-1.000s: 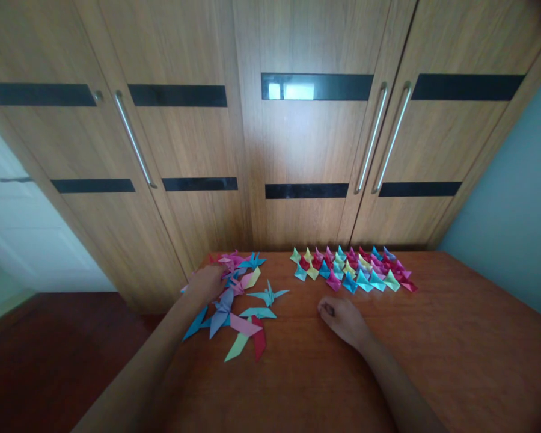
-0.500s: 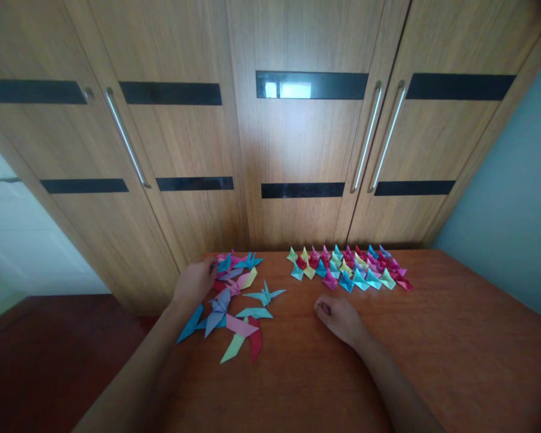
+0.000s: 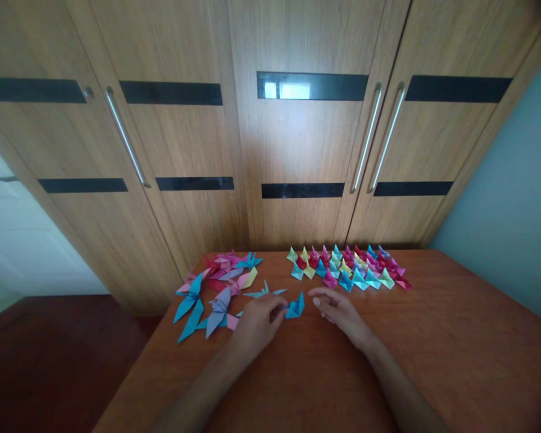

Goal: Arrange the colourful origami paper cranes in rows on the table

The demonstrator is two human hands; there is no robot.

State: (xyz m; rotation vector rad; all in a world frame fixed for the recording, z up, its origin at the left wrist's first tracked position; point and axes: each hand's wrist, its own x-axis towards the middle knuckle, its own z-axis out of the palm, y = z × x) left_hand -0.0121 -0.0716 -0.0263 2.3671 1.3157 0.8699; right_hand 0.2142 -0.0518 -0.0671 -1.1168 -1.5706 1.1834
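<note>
My left hand (image 3: 258, 320) pinches a blue origami crane (image 3: 296, 307) by its left end, just above the table middle. One pointed fold of the crane stands up at its right. My right hand (image 3: 336, 308) is just right of the crane, fingers loosely curled and apart, holding nothing. Under and behind my left hand lies a pale blue crane (image 3: 264, 291), partly covered. To the left, spread-winged cranes overlap, among them a lilac one (image 3: 219, 310), a blue one (image 3: 192, 297) and a pink one (image 3: 237, 284).
Rows of small folded paper pieces (image 3: 347, 268) in many colours stand at the back of the brown table (image 3: 455, 337), right of centre. A wooden wardrobe (image 3: 297, 141) with metal handles rises directly behind the table. A pale wall (image 3: 518, 210) borders the right side.
My left hand has come from the crane pile toward the middle with a blue crane, uncovering cranes at the left. My right hand's fingers have loosened from a curled fist.
</note>
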